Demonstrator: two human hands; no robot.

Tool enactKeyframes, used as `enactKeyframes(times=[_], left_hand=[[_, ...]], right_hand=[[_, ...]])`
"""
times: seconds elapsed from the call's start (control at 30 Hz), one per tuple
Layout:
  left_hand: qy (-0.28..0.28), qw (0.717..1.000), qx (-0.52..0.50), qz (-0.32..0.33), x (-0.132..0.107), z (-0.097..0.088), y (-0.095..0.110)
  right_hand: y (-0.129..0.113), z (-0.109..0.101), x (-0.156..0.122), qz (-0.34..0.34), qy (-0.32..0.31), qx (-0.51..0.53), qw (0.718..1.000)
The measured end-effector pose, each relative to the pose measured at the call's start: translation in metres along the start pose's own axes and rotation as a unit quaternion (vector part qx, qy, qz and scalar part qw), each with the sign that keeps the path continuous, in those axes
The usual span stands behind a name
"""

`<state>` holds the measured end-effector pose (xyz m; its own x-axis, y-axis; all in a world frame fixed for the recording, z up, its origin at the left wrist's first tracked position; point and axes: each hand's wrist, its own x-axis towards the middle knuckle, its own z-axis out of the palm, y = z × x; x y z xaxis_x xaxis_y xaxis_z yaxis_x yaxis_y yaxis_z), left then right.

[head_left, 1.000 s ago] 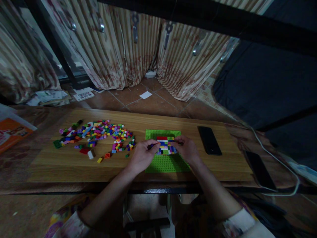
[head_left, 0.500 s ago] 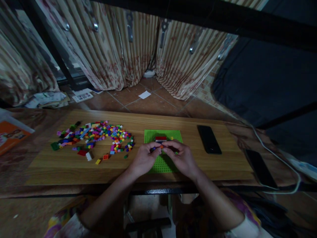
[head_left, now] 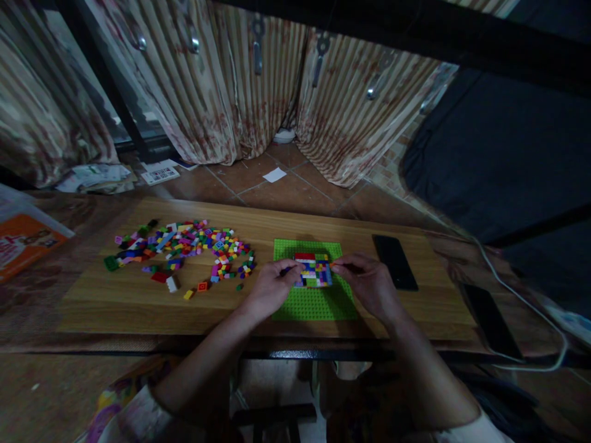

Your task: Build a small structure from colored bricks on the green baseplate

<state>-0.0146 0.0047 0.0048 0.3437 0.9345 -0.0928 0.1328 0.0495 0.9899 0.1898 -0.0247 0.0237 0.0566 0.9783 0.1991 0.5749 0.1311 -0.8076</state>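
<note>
A green studded baseplate [head_left: 314, 301] lies on the wooden table [head_left: 138, 301] in front of me. A patch of small coloured bricks [head_left: 314, 269], red along its far edge, is built on the plate's far half. My left hand [head_left: 270, 289] rests at the patch's left side, fingers curled, tips touching the bricks. My right hand [head_left: 369, 283] sits at the patch's right side with thumb and forefinger pinched together; what they pinch is too small to name. A loose spread of coloured bricks [head_left: 184, 249] lies to the left on the table.
A black phone [head_left: 394, 261] lies right of the baseplate; a second dark phone [head_left: 492, 320] with a white cable [head_left: 530, 301] sits further right. An orange box [head_left: 23, 237] is at the far left. Striped curtains [head_left: 258, 92] hang behind; papers lie on the tiled floor.
Half a second ago both hands met over the brick patch, covering it. They have now moved apart to its left and right sides, and the patch shows again.
</note>
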Motion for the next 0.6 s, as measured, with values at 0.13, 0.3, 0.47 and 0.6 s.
enactKeyframes(times=[0.13,0.3,0.47,0.6], left_hand=[[0.028,1.0,0.007,0.003,0.003,-0.005,-0.004],[0.016,1.0,0.003,-0.016,0.001,-0.002,0.0],[0.016,1.0,0.003,-0.02,0.0,-0.002,0.002],[0.016,1.0,-0.001,-0.023,0.0,-0.002,0.003]], right_hand=[[0.01,-0.005,0.002,0.003,-0.033,-0.044,0.999],[0.01,0.008,0.005,-0.023,-0.063,-0.107,0.992],[0.009,0.014,0.008,0.016,-0.046,-0.135,0.99],[0.011,0.016,0.01,0.064,-0.035,-0.123,0.99]])
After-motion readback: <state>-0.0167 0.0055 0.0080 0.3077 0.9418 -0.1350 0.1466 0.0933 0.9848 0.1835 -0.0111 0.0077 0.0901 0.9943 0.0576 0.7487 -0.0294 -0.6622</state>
